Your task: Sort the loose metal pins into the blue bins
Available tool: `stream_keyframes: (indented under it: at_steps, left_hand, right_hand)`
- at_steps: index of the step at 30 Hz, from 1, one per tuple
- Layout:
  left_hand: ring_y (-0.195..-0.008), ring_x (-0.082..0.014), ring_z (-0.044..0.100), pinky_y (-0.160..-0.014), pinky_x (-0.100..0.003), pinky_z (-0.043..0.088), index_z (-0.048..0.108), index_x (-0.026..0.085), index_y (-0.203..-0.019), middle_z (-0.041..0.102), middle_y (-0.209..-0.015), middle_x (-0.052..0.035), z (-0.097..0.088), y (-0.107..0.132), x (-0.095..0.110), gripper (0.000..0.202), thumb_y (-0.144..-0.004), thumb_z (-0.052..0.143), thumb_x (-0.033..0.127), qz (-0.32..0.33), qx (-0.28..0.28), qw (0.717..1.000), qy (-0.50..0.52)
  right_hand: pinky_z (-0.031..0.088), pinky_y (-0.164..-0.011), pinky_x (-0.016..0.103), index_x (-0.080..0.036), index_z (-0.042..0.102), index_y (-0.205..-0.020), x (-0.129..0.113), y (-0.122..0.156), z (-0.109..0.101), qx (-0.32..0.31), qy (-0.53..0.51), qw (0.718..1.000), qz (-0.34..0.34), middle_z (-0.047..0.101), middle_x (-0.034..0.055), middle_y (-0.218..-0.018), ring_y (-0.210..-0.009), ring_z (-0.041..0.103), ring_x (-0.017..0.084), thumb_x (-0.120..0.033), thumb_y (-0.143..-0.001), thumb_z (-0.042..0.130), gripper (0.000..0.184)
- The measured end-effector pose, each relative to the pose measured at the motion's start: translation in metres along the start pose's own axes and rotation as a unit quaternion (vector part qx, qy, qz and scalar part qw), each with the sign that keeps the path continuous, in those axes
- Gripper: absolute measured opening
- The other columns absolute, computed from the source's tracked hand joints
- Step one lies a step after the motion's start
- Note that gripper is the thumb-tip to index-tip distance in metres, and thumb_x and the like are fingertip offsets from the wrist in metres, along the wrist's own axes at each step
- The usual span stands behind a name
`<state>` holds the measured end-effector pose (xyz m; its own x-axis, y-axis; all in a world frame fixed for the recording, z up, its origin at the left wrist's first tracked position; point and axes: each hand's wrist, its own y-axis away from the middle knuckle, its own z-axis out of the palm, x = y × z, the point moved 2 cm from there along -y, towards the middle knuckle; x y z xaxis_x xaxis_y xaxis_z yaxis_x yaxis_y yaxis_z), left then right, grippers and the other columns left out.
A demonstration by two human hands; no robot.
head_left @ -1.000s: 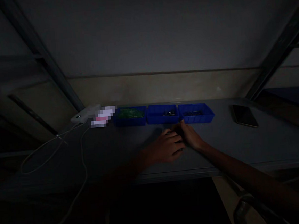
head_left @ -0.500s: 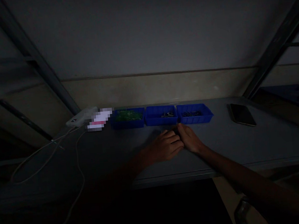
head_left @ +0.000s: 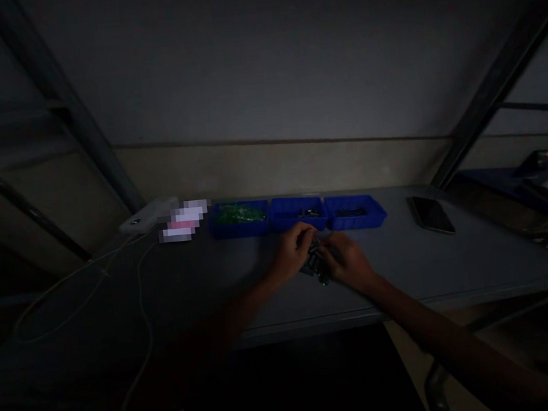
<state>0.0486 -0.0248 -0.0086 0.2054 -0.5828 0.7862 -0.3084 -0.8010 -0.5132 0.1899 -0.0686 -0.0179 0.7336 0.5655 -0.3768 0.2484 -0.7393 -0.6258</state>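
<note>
Dim room, grey wall behind, dark metal struts point(head_left: 69, 114) slanting up at both sides. Grey worktop point(head_left: 451, 260) across the middle, front edge just below the wrists.

Both hands out over it now, close together, just short of the bins. Fingers of the left hand point(head_left: 293, 250) clenched over the top of a small dark part point(head_left: 316, 262), right there between the two hands. Fingers of the right hand point(head_left: 348, 260) bent in against the part's other side; gripping or only touching, cannot tell in this gloom.

Just beyond, three blue bins in a row, wall to wall: left bin point(head_left: 240, 229) with green bits, middle bin point(head_left: 295, 224) and right bin point(head_left: 356, 221) with small dark pieces, perhaps metal.

Left of the row, a pink-and-white patch point(head_left: 182, 221), blurred out, writing unreadable. Beside that, a white box point(head_left: 143, 218), with a white cable point(head_left: 140, 294) looping off toward the near left. Dark phone point(head_left: 431, 215) lying flat, well right of the bins.

Plenty of bare surface between phone and hands, more from the left hand across to the cable. Forearms fading into black at the bottom.
</note>
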Motion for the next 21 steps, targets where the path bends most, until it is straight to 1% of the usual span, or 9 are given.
stream_keyframes:
  at_steps: [3,5,10,14,17,21]
  left_hand:
    - [-0.072,-0.0137,0.057,-0.067,-0.024,0.045,0.056,0.016,-0.08,0.062,-0.075,-0.0018,0.002,0.0,-0.001,0.022,-0.085,0.043,0.033,-0.038,-0.013,0.997,0.07]
    - [-0.068,-0.0127,0.055,-0.064,-0.023,0.044,0.055,0.016,-0.076,0.059,-0.071,-0.0009,0.003,0.0,0.0,0.025,-0.085,0.041,0.035,-0.056,-0.023,0.993,0.103]
    - [-0.062,-0.0109,0.05,-0.062,-0.022,0.042,0.053,0.016,-0.071,0.053,-0.064,0.0014,0.002,0.002,0.002,0.028,-0.083,0.044,0.039,-0.069,-0.036,0.987,0.137]
    - [-0.058,-0.0101,0.05,-0.058,-0.022,0.04,0.054,0.015,-0.072,0.051,-0.06,0.0019,0.004,0.007,0.0,0.029,-0.082,0.046,0.041,-0.101,-0.049,0.976,0.184]
    - [-0.055,-0.01,0.051,-0.056,-0.023,0.041,0.053,0.015,-0.071,0.051,-0.058,0.0023,0.006,0.01,-0.001,0.028,-0.08,0.05,0.042,-0.12,-0.051,0.972,0.194]
    - [-0.05,-0.0095,0.05,-0.053,-0.022,0.043,0.052,0.015,-0.07,0.049,-0.054,0.0033,0.006,0.009,0.001,0.03,-0.079,0.051,0.043,-0.114,-0.044,0.976,0.181]
  right_hand:
    - [0.042,-0.068,0.031,-0.02,0.056,-0.081,0.002,0.002,0.001,-0.002,0.022,1.0,0.017,0.058,0.0059,-0.075,-0.072,0.054,0.018,-0.031,-0.088,0.038,0.022]
    - [0.042,-0.068,0.031,-0.02,0.056,-0.081,0.001,0.002,0.001,-0.01,0.026,0.999,0.017,0.058,0.0061,-0.074,-0.072,0.054,0.018,-0.03,-0.088,0.038,0.022]
    - [0.04,-0.065,0.03,-0.018,0.054,-0.076,-0.005,0.004,0.003,-0.031,0.03,0.999,0.002,0.056,0.0063,-0.071,-0.068,0.052,0.018,-0.026,-0.087,0.037,0.022]
    - [0.039,-0.062,0.029,-0.019,0.052,-0.072,-0.006,0.003,0.007,-0.043,0.047,0.998,-0.006,0.055,0.006,-0.069,-0.066,0.05,0.018,-0.022,-0.085,0.037,0.02]
    - [0.039,-0.063,0.029,-0.018,0.053,-0.072,-0.008,0.002,0.008,-0.049,0.042,0.998,-0.011,0.056,0.0069,-0.07,-0.066,0.051,0.018,-0.019,-0.083,0.037,0.02]
    - [0.04,-0.066,0.03,-0.017,0.055,-0.074,-0.011,0.002,0.007,-0.045,0.022,0.999,-0.001,0.058,0.0083,-0.073,-0.069,0.054,0.019,-0.018,-0.082,0.037,0.019]
